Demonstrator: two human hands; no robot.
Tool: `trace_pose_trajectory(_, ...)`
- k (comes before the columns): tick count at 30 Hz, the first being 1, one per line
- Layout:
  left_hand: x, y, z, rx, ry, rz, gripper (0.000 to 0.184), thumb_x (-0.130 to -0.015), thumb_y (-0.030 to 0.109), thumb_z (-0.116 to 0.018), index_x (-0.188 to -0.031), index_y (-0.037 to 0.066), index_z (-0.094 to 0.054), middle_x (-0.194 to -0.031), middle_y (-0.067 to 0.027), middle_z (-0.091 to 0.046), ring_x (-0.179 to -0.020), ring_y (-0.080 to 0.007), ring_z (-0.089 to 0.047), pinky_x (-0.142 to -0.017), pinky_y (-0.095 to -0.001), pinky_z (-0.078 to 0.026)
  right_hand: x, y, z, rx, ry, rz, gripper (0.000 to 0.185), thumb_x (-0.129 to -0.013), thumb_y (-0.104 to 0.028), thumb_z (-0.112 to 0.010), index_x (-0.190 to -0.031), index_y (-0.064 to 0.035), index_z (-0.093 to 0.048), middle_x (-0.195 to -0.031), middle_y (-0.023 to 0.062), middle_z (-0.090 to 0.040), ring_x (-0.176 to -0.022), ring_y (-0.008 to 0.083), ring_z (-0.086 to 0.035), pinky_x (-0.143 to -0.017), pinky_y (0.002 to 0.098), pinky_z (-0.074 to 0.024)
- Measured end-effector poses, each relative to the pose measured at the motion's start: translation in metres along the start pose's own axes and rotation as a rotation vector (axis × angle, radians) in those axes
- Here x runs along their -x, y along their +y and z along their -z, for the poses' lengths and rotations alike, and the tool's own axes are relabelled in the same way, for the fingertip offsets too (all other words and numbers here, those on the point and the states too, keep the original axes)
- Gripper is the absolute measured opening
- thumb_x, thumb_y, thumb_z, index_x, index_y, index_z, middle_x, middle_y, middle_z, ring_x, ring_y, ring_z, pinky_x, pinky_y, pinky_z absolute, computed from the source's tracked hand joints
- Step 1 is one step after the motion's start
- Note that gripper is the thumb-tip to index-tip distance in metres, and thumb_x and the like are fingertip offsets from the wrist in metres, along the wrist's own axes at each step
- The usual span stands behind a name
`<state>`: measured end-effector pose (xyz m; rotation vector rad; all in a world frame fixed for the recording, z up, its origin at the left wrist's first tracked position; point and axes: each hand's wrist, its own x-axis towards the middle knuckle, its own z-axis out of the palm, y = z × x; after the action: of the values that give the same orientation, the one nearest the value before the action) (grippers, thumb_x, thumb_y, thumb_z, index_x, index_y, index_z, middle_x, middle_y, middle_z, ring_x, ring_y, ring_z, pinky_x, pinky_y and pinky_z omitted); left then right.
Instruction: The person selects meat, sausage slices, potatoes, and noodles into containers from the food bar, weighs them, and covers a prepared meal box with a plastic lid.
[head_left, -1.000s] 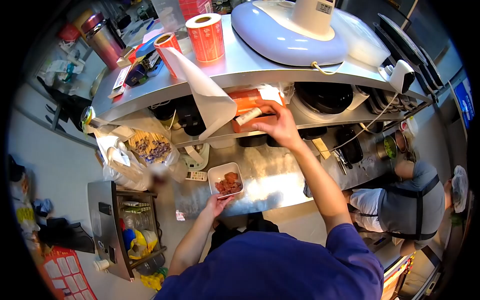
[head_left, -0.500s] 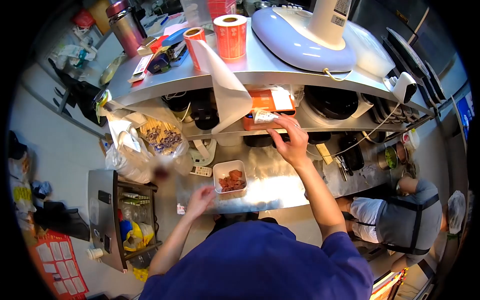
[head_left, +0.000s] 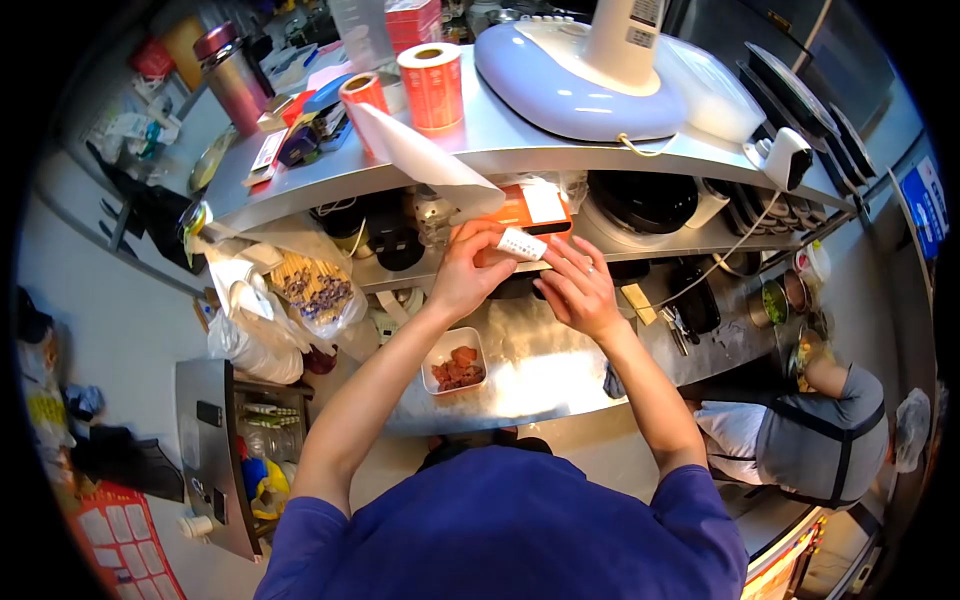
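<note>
In front of the boxy orange printer (head_left: 524, 211), just under the curved steel shelf (head_left: 600, 153), here are both bare hands meeting at one small white label (head_left: 522, 243), a thin rectangular slip with dark print. The left hand (head_left: 468, 272) has its thumb and fingers closed in a pinch on the slip's left end; the right hand (head_left: 583, 292) brings its fingertips to the other end, thumb well apart from the fingers, and whether it grips the edge I cannot tell. Down below, on the smooth, glaring metal bench (head_left: 535, 372), sits a white square-sided tub (head_left: 438, 347) with rounded corners, holding moist, lumpy reddish pieces (head_left: 458, 372). Up top, a glossy paper roll (head_left: 433, 95), red and cylindrical, stands beside a slimmer one (head_left: 362, 95), and a pale curling strip (head_left: 425, 160) droops across the shelf's edge. Over to the left, slender wooden sticks (head_left: 312, 290) bunch inside crinkled clear plastic.
</note>
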<state>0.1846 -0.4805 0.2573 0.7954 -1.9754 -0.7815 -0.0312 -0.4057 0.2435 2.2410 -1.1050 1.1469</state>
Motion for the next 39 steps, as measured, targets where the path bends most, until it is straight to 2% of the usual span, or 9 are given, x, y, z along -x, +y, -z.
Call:
trace_pose_trajectory(5, 0.007, 0.012, 0.000, 0.006, -0.099, -0.095, 0.024, -0.075, 0.008, -0.075, -0.098, 0.003, -0.069, -0.120, -0.0084, -0.058, -0.116, -0.0284, -0.052, -0.096, -0.0382, -0.046, -0.019, -0.007, 0.029, -0.438, 0.043, -0.564, 0.057, -0.073, -0.020, -0.087, -0.121, -0.0023, -0.063, -0.125, 0.0165, -0.065, -0.120, 0.0316, -0.062, -0.102, 0.0437, -0.0469)
trace_pose_trajectory(10, 0.018, 0.036, -0.006, -0.163, -0.060, -0.170, 0.023, -0.078, 0.004, -0.071, -0.101, 0.005, -0.070, -0.125, -0.0145, -0.055, -0.123, -0.0325, -0.051, -0.104, -0.0425, -0.041, -0.049, 0.005, 0.032, -0.797, -0.378, -0.607, 0.078, -0.073, -0.028, -0.087, -0.139, -0.0045, -0.053, -0.107, 0.0145, -0.070, -0.098, 0.0273, -0.068, -0.087, 0.0368, -0.0524)
trace_pose_trajectory(15, 0.027, 0.033, -0.003, -0.173, -0.083, -0.172, 0.024, -0.078, 0.002, -0.068, -0.102, 0.003, -0.067, -0.123, -0.0154, -0.055, -0.119, -0.0350, -0.055, -0.099, -0.0419, -0.044, -0.048, -0.004, 0.036, -0.916, -0.495, -0.695, 0.048, -0.079, -0.012, -0.083, -0.122, -0.0017, -0.063, -0.089, 0.0015, -0.066, -0.078, 0.0082, -0.059, -0.069, 0.0271, -0.0481)
trace_pose_trajectory(19, 0.037, 0.033, -0.002, -0.141, -0.084, -0.123, 0.038, -0.079, 0.001, -0.066, -0.116, 0.005, -0.061, -0.129, -0.0158, -0.053, -0.123, -0.0368, -0.054, -0.103, -0.0423, -0.043, -0.045, -0.013, 0.051, -0.879, -0.480, -0.802, 0.022, -0.080, -0.003, -0.077, -0.100, -0.0010, -0.067, -0.087, 0.0027, -0.067, -0.075, 0.0135, -0.063, -0.070, 0.0289, -0.0496)
trace_pose_trajectory(26, 0.079, 0.032, 0.011, -0.180, -0.103, -0.094, 0.059, -0.076, 0.001, -0.068, -0.133, 0.006, -0.053, -0.146, -0.0170, -0.045, -0.135, -0.0390, -0.045, -0.110, -0.0450, -0.041, 0.010, -0.027, 0.050, -0.045, -0.263, 0.049, 0.009, -0.074, -0.007, -0.065, -0.082, -0.0032, -0.066, -0.109, 0.0087, -0.067, -0.105, 0.0271, -0.061, -0.094, 0.0422, -0.0474)
trace_pose_trajectory(31, 0.084, 0.068, 0.018, -0.056, -0.439, -0.345, 0.088, -0.073, 0.024, -0.086, -0.146, 0.003, -0.043, -0.154, -0.0197, -0.039, -0.145, -0.0380, -0.037, -0.116, -0.0436, -0.035, 0.051, -0.079, 0.071, -0.217, -0.416, -0.060, 0.010, -0.076, -0.004, -0.068, -0.086, -0.0038, -0.068, -0.103, 0.0082, -0.070, -0.102, 0.0255, -0.064, -0.092, 0.0409, -0.0502)
trace_pose_trajectory(33, 0.080, 0.086, 0.005, 0.174, -0.618, -0.349, 0.113, -0.069, 0.029, -0.090, -0.156, 0.003, -0.024, -0.156, -0.0200, -0.035, -0.144, -0.0376, -0.037, -0.117, -0.0453, -0.034, 0.030, -0.113, 0.102, -0.641, -0.435, -0.498, 0.011, -0.077, -0.002, -0.074, -0.086, -0.0051, -0.068, -0.095, 0.0067, -0.073, -0.093, 0.0250, -0.070, -0.085, 0.0378, -0.0542)
trace_pose_trajectory(36, 0.097, 0.086, -0.034, 1.227, -1.067, 0.419, 0.106, -0.081, 0.019, -0.080, -0.159, 0.008, -0.009, -0.151, -0.0191, -0.040, -0.138, -0.0332, -0.047, -0.113, -0.0422, -0.041, 0.004, -0.125, 0.154, -0.699, -0.334, -0.946, 0.013, -0.085, -0.008, -0.077, -0.090, -0.0011, -0.067, -0.081, 0.0036, -0.071, -0.075, 0.0093, -0.066, -0.067, 0.0275, -0.0538)
trace_pose_trajectory(39, 0.130, 0.119, -0.047, 1.422, -1.370, 0.759, 0.093, -0.080, 0.004, -0.065, -0.158, 0.009, -0.015, -0.144, -0.0282, -0.046, -0.126, -0.0408, -0.057, -0.105, -0.0517, -0.049, 0.031, -0.132, 0.184, -0.856, -0.168, -1.217, 0.013, -0.089, -0.008, -0.074, -0.094, 0.0005, -0.066, -0.083, 0.0024, -0.070, -0.073, 0.0074, -0.064, -0.064, 0.0232, -0.0509)
